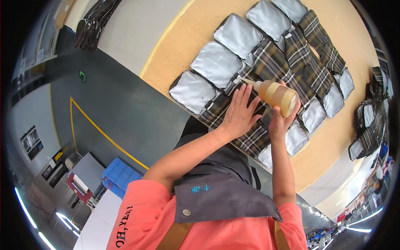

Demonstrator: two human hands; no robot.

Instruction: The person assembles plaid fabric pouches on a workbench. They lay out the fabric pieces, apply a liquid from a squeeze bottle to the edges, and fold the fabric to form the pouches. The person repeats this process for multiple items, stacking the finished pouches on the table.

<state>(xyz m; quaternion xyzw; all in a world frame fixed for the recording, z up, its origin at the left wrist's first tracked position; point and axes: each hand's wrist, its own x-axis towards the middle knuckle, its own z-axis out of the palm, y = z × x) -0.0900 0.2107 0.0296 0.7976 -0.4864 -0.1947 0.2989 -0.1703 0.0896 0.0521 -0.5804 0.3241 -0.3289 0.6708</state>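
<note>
In my right hand (pixel 283 121) is a squeeze bottle (pixel 277 96) with a long narrow nozzle, tilted so that the nozzle points left and slightly up. Its body looks amber and tan. The nozzle tip ends close to a plaid fabric piece (pixel 212 109) with silver padded ends. Flat on this dark plaid cloth rests my left hand (pixel 240 110), fingers spread, just below the nozzle. Several more plaid pieces (pixel 273 58) lie side by side to the right, each with silver quilted pads (pixel 237 35) at the ends. What comes out of the nozzle cannot be made out.
The pieces lie on a tan tabletop (pixel 171 54) with a yellow edge. More plaid pieces (pixel 368 121) are piled at the far right. Dark items (pixel 93 25) hang over the table's upper left. A blue crate (pixel 121 175) stands at the lower left, beyond the grey floor (pixel 108 108).
</note>
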